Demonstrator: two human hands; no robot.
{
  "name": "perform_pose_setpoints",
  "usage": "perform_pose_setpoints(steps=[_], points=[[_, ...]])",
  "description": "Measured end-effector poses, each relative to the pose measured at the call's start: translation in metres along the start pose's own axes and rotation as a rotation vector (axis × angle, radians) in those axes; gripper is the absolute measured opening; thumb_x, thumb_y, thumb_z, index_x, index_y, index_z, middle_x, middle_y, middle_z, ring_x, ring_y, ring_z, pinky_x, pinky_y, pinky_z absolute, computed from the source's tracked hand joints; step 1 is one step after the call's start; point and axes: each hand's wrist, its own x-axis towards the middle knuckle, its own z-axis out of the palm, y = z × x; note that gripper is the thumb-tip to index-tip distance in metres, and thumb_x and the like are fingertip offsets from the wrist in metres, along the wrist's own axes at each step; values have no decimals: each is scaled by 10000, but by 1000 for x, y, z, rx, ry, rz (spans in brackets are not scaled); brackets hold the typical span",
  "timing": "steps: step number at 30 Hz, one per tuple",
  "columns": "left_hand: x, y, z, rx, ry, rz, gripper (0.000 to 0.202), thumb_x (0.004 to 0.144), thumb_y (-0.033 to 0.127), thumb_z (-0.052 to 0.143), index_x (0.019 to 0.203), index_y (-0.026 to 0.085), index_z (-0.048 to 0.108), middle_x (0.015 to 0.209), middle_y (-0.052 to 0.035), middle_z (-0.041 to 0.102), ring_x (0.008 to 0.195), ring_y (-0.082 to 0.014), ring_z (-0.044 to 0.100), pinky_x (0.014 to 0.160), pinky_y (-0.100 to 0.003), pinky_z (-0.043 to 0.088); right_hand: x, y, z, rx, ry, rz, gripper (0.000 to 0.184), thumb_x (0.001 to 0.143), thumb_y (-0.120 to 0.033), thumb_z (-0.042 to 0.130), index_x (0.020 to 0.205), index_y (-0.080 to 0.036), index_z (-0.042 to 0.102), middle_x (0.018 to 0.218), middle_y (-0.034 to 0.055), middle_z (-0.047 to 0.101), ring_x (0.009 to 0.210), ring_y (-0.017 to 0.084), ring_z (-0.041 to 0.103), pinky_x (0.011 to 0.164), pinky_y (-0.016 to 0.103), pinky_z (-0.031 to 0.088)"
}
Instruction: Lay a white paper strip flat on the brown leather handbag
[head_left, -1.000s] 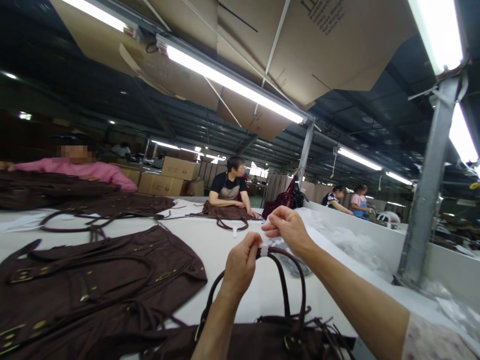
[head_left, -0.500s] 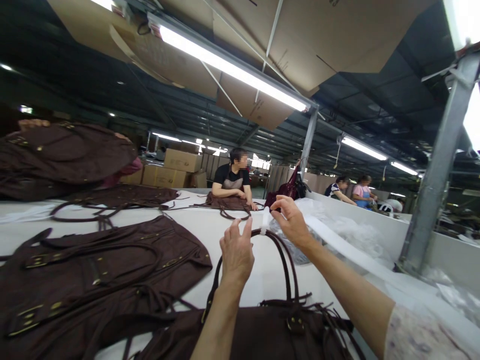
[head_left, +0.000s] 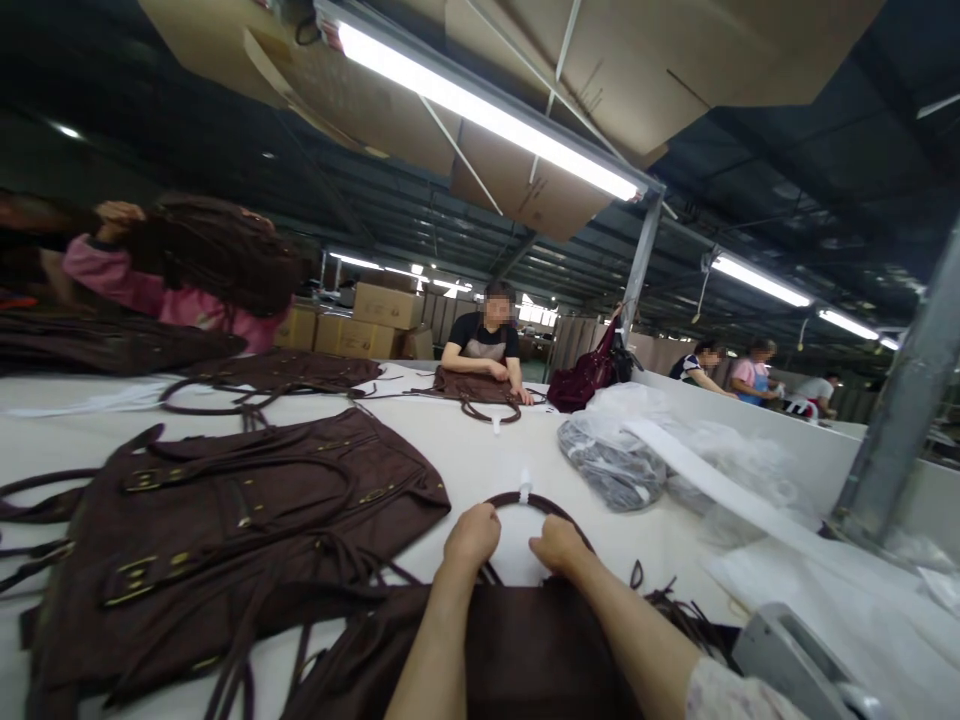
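A dark brown handbag [head_left: 551, 650] lies in front of me, its handles [head_left: 559, 503] arching away over the white table. Around the top of the handles sits a white paper band [head_left: 525, 487] with its end sticking up. My left hand [head_left: 472, 540] is closed at the left side of the handles. My right hand [head_left: 562, 547] is curled at their right side; its fingertips are partly hidden. Left of these, a second brown handbag [head_left: 300, 510] with brass buckles lies flat, its straps and tassels spread toward the nearer bag.
Plastic-wrapped bundles [head_left: 611, 460] and a white strip of wrapping [head_left: 712, 490] lie to the right. A grey device [head_left: 795, 660] stands at the near right edge. Across the table a person [head_left: 484, 345] leans over another brown bag [head_left: 476, 385]. At left a person in pink [head_left: 180, 300] lifts a bag.
Both hands have come down and nearer from the paper band to the sides of the handles, closing. The handles now lie lower. At left, the lifted bag has shifted, showing the person in pink.
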Motion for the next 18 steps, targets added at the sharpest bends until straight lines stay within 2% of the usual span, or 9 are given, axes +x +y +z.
perform_pose_setpoints(steps=[4,8,12,15,18], points=[[5,-9,2,-56,49,-64,263,935,376,509,879,144,619,846,-23,646,779,-148,612,787,-349,494,15,26,5,-36,48,148,238,903,-346,616,788,-139,589,703,-28,578,575,96,542,562,243,487],[3,-13,3,-97,103,-119,263,939,372,496,879,148,620,850,-31,646,821,-163,614,798,-357,487,28,30,11,2,54,254,309,868,-355,646,666,-149,536,557,-75,480,447,71,420,473,215,398],[4,-18,7,-140,151,-161,256,940,361,488,876,147,613,856,-38,641,843,-174,613,809,-369,482,20,10,2,182,16,162,195,708,-275,733,785,-154,601,694,-39,595,596,90,517,552,205,393],[4,-24,7,-191,197,-161,247,938,351,494,861,143,604,849,-35,634,846,-173,608,814,-370,478,-7,-11,-5,357,-105,75,393,572,-295,761,914,-159,625,819,8,662,736,138,585,664,245,445],[-7,-27,-2,-263,231,-95,258,923,377,523,848,142,598,842,-24,635,838,-167,607,804,-358,480,-47,-24,-7,491,-245,19,573,555,-340,779,1076,-172,611,910,48,682,775,192,610,722,324,475]])
